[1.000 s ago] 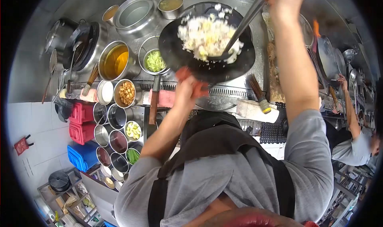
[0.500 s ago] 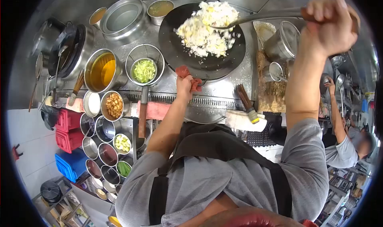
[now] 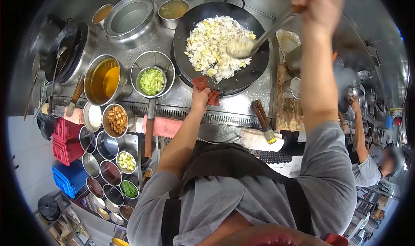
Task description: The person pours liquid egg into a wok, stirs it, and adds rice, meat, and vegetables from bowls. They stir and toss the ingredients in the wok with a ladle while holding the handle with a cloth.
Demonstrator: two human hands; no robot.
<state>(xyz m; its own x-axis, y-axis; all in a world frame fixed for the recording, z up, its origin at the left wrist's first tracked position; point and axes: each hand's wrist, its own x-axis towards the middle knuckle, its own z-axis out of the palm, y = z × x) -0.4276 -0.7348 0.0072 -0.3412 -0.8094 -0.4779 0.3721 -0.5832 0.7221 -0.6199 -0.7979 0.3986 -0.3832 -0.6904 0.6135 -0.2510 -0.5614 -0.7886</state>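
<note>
A dark wok (image 3: pixel 255 68) sits on the stove, holding fried rice (image 3: pixel 209 40) with yellow bits of egg. My left hand (image 3: pixel 200 101) is closed on a folded red cloth (image 3: pixel 206 89) at the wok's near handle, which the cloth mostly covers. High at the right, my right hand (image 3: pixel 319 10) grips the wooden end of a long metal ladle (image 3: pixel 263 37). The ladle's bowl rests against the rice, its underside turned up toward me. My right fingertips are partly cut off by the upper frame edge.
Left of the wok, a strainer (image 3: pixel 173 79) holds a bowl of shredded greens (image 3: pixel 151 81), beside a pot of yellow liquid (image 3: pixel 106 81). Several ingredient tins (image 3: pixel 110 172) stand lower left. A bristle brush (image 3: pixel 263 118) lies near the counter's front edge. Another person (image 3: pixel 367 164) works at far right.
The rice, airborne and heaped at the wok's far side before, now lies spread in the wok. My right hand has moved left and up, and the ladle bowl has turned over onto the rice.
</note>
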